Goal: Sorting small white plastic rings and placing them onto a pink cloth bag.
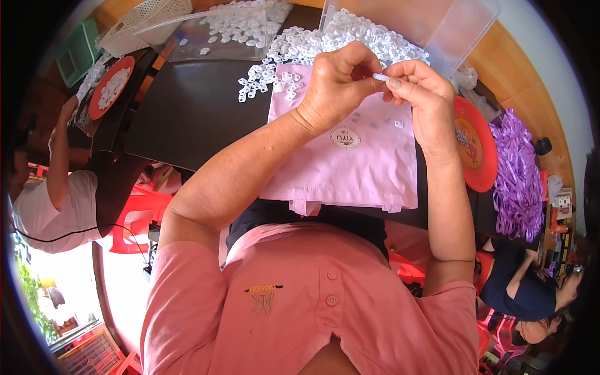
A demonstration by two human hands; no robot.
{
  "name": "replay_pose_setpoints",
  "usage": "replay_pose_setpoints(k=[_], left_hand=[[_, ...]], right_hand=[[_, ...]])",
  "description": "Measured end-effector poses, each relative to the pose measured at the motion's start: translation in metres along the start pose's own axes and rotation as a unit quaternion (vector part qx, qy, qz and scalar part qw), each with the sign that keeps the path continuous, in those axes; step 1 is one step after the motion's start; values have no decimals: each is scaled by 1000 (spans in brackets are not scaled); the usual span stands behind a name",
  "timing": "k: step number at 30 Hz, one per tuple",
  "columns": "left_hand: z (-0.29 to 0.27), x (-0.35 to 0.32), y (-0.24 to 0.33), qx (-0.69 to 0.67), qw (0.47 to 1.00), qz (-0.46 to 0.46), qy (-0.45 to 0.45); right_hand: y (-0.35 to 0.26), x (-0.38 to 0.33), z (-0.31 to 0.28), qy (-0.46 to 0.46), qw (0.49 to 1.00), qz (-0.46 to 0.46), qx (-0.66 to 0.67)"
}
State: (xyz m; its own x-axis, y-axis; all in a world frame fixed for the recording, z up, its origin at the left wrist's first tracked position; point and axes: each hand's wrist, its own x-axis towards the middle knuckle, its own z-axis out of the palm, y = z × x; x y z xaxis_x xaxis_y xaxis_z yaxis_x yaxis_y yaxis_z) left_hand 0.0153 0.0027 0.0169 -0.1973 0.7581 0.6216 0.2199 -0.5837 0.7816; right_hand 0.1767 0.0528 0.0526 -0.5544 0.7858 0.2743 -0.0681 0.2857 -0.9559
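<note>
Above the far part of a pink cloth bag (350, 169), my two hands meet fingertip to fingertip. A small white plastic piece (379, 77) shows between them. My left hand (337, 81) is closed in a pinch at its left end. My right hand (428, 94) is closed too, with thumb and fingers pressed on the other end. The fingers hide most of the piece. Beneath the hands a few tiny loose parts (399, 124) lie on the bag. Several white pieces (289, 84) rest at its far left corner.
Behind my hands spreads a heap of white plastic pieces (350, 39), by clear bins (459, 31). At right are a red plate (484, 150) with small metal-looking parts and piled purple ribbons (517, 181). Another person's arm (59, 150) is at left, near another red plate (128, 67).
</note>
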Motion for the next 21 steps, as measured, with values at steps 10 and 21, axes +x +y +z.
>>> replay_pose_setpoints(k=[10, 21], left_hand=[[-1, 2, -1, 69, 991, 115, 25], [2, 2, 4, -97, 991, -87, -28]], right_hand=[[-2, -5, 6, 9, 998, -52, -40], [4, 2, -1, 32, 999, 33, 9]])
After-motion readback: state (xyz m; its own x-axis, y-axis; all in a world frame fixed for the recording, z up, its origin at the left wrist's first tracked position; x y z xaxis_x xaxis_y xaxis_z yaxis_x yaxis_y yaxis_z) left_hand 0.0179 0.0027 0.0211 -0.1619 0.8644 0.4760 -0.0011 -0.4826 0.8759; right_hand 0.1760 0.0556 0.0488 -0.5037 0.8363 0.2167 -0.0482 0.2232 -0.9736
